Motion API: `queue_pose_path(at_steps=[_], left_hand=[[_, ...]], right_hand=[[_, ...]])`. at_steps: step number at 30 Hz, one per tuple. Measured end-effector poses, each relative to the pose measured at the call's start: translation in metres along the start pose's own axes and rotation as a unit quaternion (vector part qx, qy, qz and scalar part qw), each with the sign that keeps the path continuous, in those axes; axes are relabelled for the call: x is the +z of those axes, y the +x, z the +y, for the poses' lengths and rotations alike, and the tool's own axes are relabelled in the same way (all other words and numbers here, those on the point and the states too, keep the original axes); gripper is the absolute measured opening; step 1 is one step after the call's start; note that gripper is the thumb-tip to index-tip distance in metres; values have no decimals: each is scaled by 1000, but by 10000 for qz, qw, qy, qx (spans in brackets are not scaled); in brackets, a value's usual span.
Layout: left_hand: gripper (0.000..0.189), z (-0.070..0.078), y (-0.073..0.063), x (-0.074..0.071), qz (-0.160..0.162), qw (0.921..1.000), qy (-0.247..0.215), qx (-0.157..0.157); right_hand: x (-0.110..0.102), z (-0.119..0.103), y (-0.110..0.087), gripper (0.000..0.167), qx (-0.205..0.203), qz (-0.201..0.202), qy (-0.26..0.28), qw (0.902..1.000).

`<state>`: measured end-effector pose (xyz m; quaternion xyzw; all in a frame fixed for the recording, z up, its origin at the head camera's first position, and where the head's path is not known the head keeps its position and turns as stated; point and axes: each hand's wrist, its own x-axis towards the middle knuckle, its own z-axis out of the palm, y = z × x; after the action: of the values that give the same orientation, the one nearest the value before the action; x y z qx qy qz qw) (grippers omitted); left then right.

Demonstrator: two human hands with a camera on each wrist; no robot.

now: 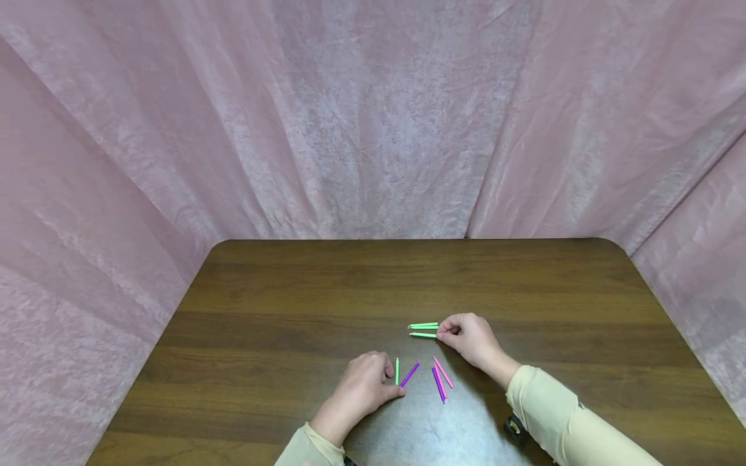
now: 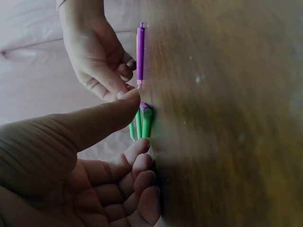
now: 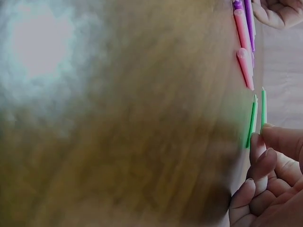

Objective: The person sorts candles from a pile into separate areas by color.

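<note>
In left-wrist view, left hand (image 1: 362, 382), thumb (image 2: 102, 120) apart, across right hand's (image 1: 471, 338) pinch on green candle (image 3: 264, 108), plain elsewhere

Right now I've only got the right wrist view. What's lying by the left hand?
Observer: Head view has a green stick right beside the left hand.
Operator: Gripped?
Observer: Doesn't look it. In the left wrist view the thumb and fingertips stand apart, with no stick pinched between them.
Operator: Anything next to that green one?
Observer: Yes, a purple stick. In the head view its near end is close to the green one's near end, and it slants away to the right.
</note>
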<state>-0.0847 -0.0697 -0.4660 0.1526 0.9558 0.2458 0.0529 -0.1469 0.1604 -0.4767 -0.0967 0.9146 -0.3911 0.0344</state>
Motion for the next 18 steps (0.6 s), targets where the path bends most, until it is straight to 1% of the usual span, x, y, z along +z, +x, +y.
queue_pose_path(at_steps=[6,14,18], left_hand=[[36,0,0,1,69,9999,22,91],[36,0,1,1,61,9999,68,84],[36,-1,1,2,50,9999,89,59]], right_hand=[[1,1,3,9,-41,-26,-60,10000],[-1,2,7,9,-101,-19,-189,9998],[-1,2,8,10,-54,-44,-243,9997]])
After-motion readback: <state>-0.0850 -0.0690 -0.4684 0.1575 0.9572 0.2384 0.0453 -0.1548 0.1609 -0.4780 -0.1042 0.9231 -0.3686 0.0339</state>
